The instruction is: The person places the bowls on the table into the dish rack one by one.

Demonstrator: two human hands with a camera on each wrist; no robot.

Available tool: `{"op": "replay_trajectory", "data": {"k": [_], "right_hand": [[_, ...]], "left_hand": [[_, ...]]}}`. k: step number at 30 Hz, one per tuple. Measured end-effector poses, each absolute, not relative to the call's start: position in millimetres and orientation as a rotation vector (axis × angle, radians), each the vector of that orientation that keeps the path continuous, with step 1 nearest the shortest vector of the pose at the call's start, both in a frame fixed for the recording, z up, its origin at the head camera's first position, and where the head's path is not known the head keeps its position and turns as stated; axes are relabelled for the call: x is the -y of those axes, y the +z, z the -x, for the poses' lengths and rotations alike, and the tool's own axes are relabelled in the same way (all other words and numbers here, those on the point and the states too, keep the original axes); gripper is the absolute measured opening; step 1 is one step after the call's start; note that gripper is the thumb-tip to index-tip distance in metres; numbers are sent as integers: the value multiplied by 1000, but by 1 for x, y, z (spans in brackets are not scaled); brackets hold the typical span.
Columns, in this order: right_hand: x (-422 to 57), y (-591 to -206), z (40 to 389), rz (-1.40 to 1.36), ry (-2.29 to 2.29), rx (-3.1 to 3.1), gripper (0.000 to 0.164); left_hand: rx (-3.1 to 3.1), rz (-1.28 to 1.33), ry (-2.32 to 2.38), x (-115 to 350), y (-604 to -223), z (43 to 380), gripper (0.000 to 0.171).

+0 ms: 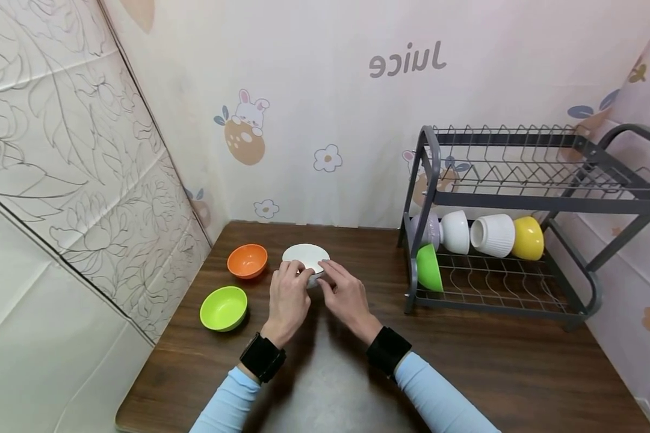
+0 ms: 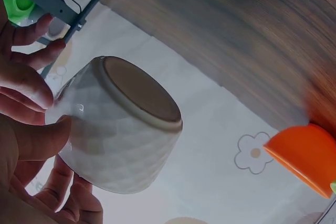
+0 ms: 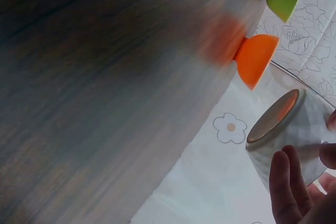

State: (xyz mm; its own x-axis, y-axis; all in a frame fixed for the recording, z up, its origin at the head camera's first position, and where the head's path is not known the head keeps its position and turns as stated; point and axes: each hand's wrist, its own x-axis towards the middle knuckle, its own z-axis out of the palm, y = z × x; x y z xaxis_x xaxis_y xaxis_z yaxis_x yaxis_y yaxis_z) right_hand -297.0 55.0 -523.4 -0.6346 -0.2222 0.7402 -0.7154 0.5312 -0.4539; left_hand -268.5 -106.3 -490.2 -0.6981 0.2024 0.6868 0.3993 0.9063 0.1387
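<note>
A white bowl with a faceted outer wall is held between both hands, mouth up, near the back of the table. My left hand grips its near left rim, the thumb lying along the outer wall. On the near right side, my right hand pinches the rim between thumb and fingers. The left wrist view shows the underside of the white bowl raised off the wood. In the right wrist view, the fingers rest against the side of the same bowl.
To the left stand an orange bowl and a lime-green bowl. A grey two-tier dish rack is at the right; its lower tier carries white cups, a yellow cup and a green bowl. A printed wall covering borders the table.
</note>
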Motion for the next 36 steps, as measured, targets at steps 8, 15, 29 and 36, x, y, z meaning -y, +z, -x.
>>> {"op": "replay_trajectory", "data": {"k": [8, 15, 29, 36], "right_hand": [[-62, -530, 293, -743, 967, 2241, 33], [-69, -531, 292, -728, 959, 2210, 25], [-90, -530, 282, -635, 1054, 2022, 16], [-103, -524, 268, -563, 1121, 1990, 14]], "left_hand": [[2353, 492, -351, 98, -495, 270, 39], [2308, 557, -376, 91, -494, 273, 41], [2163, 731, -503, 72, -486, 274, 34], [2116, 643, -764, 65, -483, 267, 38]]}}
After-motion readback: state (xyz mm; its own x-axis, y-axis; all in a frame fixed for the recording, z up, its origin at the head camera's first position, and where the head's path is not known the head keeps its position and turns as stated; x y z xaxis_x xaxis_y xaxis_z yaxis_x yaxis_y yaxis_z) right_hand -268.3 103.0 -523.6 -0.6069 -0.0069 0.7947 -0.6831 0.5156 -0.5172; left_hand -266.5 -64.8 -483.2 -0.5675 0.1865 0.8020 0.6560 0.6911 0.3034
